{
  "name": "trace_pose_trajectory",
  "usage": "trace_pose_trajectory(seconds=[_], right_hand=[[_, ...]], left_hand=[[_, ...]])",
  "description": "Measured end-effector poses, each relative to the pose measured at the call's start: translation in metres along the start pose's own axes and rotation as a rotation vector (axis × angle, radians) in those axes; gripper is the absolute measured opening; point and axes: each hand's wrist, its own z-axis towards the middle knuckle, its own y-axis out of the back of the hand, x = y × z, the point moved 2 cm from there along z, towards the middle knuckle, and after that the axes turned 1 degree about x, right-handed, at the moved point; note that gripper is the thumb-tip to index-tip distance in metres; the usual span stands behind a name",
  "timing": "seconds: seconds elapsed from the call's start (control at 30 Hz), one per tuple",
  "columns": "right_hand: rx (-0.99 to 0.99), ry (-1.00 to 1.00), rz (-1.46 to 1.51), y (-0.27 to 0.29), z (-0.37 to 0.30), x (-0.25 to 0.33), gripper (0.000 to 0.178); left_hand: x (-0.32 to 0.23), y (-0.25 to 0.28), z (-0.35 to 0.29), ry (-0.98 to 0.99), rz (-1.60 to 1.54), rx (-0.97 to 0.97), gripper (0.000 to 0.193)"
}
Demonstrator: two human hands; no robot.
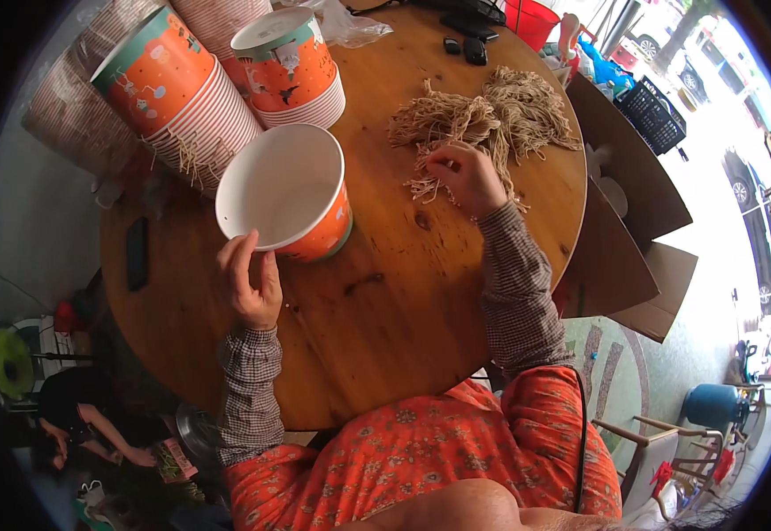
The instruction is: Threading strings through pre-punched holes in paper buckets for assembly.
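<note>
tub (pixel 283 190), white inside and orange outside, stands mouth up on the round wooden table (pixel 403 301), left of centre before the person, probably so that its opening is easy to reach. left hand (pixel 254 285) is at its near rim with fingers partly bent, fingertips and thumb touching the edge, seemingly to steady it; whether they pinch it or merely rest there, i cannot tell. right hand (pixel 471 177) is curled over the near edge of a heap of tan cords (pixel 491 115), thumb and forefinger close together; whether a cord is caught between them is unclear. the heap sits on the right, presumably to suit that hand. beyond the tub, a nested stack (pixel 204 124) and a shorter stack (pixel 292 75) of similar tubs stand bases up, likely nested to save room and kept within left-hand reach. a few loose strands (pixel 195 164) hang against the nested stack's side.
</note>
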Motion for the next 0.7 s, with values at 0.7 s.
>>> trace_pose_trajectory(seconds=[0.7], right_hand=[[0.435, 0.277, 0.169, -0.047, -0.042, 0.073, 0.008]], left_hand=[[-0.058, 0.0, -0.018, 0.556, -0.602, 0.451, 0.033]])
